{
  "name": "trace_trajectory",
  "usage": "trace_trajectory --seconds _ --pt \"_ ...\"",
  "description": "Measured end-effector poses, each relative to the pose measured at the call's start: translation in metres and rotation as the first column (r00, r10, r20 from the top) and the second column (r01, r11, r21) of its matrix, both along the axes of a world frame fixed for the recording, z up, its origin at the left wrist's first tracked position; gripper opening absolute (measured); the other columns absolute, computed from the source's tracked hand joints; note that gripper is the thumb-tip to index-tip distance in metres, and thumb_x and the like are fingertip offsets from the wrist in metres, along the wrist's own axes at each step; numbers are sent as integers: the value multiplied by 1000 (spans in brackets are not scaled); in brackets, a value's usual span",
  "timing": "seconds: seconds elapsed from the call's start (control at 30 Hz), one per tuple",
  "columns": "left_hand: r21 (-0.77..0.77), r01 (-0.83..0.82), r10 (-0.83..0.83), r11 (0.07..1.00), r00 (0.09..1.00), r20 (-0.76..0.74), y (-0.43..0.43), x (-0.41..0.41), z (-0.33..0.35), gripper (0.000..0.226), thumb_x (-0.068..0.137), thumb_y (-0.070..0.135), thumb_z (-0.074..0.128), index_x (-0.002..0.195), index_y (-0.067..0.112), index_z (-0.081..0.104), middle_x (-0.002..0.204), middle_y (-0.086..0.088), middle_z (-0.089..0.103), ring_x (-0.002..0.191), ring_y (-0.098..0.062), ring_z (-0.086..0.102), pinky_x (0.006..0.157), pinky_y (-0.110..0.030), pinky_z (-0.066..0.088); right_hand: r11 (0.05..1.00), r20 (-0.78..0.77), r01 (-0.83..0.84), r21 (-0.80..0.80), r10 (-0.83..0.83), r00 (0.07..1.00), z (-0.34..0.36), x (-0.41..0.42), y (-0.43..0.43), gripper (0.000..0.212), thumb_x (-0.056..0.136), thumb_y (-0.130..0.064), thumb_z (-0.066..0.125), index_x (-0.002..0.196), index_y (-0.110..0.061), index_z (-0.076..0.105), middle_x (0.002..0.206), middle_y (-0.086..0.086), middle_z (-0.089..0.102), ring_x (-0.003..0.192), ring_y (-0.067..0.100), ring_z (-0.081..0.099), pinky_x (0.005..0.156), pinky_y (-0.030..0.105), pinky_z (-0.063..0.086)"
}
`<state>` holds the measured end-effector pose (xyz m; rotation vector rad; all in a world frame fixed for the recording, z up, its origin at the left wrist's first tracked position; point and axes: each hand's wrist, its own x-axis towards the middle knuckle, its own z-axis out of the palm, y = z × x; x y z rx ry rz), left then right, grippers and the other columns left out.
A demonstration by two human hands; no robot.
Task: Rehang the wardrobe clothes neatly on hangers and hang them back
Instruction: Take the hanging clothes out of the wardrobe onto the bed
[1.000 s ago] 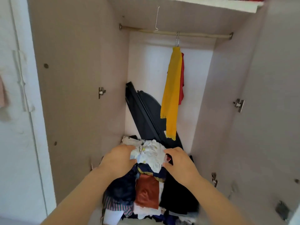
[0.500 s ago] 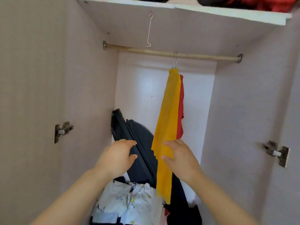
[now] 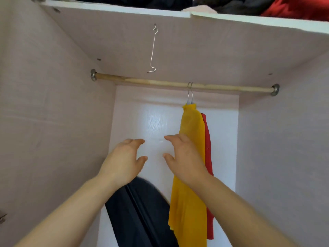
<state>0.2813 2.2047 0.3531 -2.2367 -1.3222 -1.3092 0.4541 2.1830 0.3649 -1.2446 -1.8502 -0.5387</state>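
Rail (image 3: 160,83): a wooden pole running wall to wall under the upper shelf (image 3: 231,17), and the place where rehung clothes go.
Hanger hooks (image 3: 190,90): two, touching, right of the rail's middle.
Yellow garment (image 3: 188,202): hangs long and narrow from the front hanger. It looks bunched, so it is probably due for straightening.
Red garment (image 3: 208,148): just behind the yellow one and mostly hidden by it.
Left hand (image 3: 124,161): held up below the rail with its fingers (image 3: 135,141) apart and lightly curved, holding nothing.
Right hand (image 3: 185,157): mirrors the left, its fingers (image 3: 173,139) spread and holding nothing. It overlaps the yellow cloth, but contact cannot be told.
Wire hook (image 3: 152,50): hangs from the underside of the shelf and carries nothing.
Dark case (image 3: 138,211): leans against the back wall, low down.
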Motion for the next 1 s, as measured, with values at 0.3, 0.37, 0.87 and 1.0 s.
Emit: trace_trajectory --seconds 0.3,0.37,0.87,1.0 --pt "101 109 -114 989 993 41 101 3 32 52 91 33 52 139 24 35 137 2 45 125 -15 41 102 -27 33 930 -16 281 235 -286 958 75 20 77 50 88 -20 57 136 -17 43 139 5 42 129 22 35 104 27 26" --pt "112 135 -140 985 989 44 118 7 33 52 91 35 52 139 26 34 138 4 43 126 -13 40 104 -27 33 903 -12 338 264 -348 938 83 33 88 50 87 -18 58 135 -15 44 138 6 43 129 24 36 106 28 24" --pt "161 143 -137 977 989 -48 182 28 29 54 90 46 48 140 38 27 139 16 39 120 -4 43 100 -20 35 848 -117 391 359 -375 920 124 110 170 39 92 -30 52 130 -22 52 124 3 55 114 25 47 96 35 34" --pt "194 123 -115 973 992 -53 189 32 34 52 89 45 50 137 41 29 135 18 40 117 -3 44 98 -17 34 867 -138 329 375 -299 944 130 122 191 40 88 -28 59 128 -22 55 118 3 57 109 25 46 91 33 35"
